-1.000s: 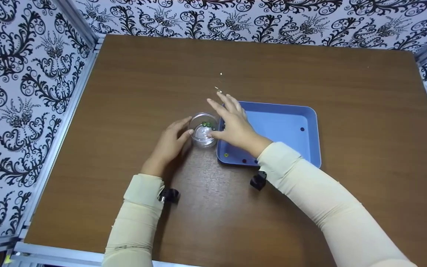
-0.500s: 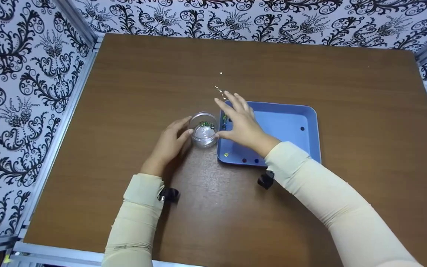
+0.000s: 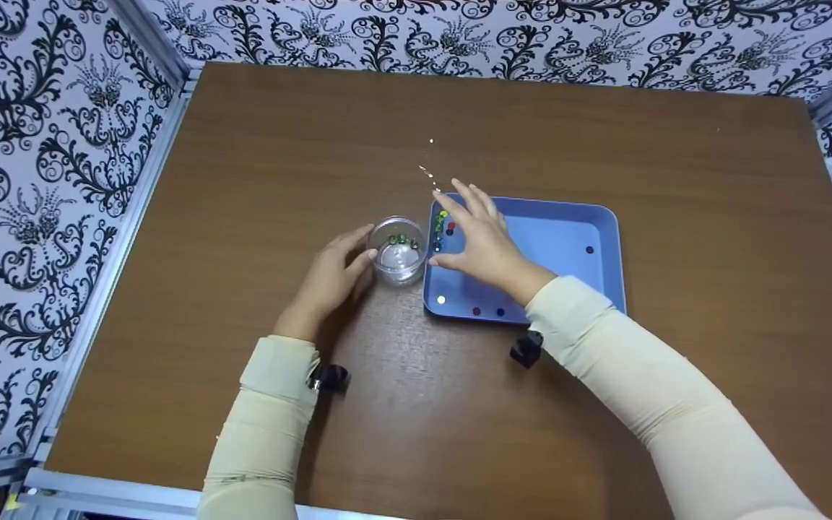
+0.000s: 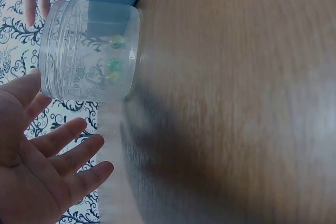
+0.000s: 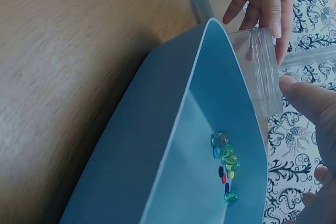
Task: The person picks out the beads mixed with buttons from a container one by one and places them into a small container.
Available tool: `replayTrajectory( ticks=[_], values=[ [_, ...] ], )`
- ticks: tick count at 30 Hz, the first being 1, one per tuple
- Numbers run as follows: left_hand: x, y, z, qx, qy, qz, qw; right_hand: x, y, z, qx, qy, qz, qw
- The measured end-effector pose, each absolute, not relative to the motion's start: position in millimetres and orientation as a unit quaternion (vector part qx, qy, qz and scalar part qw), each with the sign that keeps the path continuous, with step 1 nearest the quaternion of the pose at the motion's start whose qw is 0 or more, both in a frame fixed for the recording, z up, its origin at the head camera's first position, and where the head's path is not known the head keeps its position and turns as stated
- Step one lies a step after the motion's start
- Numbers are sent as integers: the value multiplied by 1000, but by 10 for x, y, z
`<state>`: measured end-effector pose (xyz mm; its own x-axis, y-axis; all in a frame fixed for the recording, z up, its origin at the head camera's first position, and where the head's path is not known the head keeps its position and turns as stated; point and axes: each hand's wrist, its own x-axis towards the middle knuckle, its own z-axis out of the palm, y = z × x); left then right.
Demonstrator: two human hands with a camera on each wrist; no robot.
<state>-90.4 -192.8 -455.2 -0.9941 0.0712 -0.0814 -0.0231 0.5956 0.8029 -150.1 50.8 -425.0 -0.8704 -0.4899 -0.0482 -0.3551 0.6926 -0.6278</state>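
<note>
A clear plastic jar (image 3: 396, 273), lidless, stands upright against the left side of a blue tray (image 3: 546, 231). Green-tinted glass marbles (image 4: 115, 65) lie on its bottom. My left hand (image 3: 323, 282) touches the jar's left side near the rim with thumb and index finger; its other fingers are spread. Over the tray's left part, my right hand (image 3: 484, 245) has its fingers extended and holds nothing, the thumb close to the jar's rim. Glass marbles (image 5: 228, 156) and small red, dark and yellow pieces (image 5: 224, 178) lie along the tray's wall, partly hidden by my hand in the head view.
Near the tray's front edge lie a pale yellow piece (image 3: 441, 300) and two dark pieces (image 3: 488, 312). Another dark piece (image 3: 589, 250) is at the right. Tiny white specks (image 3: 428, 175) show on the brown table (image 3: 300, 144) behind the tray. Patterned panels (image 3: 459, 43) border the table.
My right hand has moved right, away from above the jar, uncovering marbles in the jar and pieces at the tray's left side. The left hand and jar stay put.
</note>
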Motion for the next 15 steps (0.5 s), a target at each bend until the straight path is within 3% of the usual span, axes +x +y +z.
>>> replayTrajectory(
  ticks=[15],
  values=[
    [-915, -1936, -4561, 15, 894, 443, 60, -1566, 559, -4317, -197, 906, -354, 121]
  ],
)
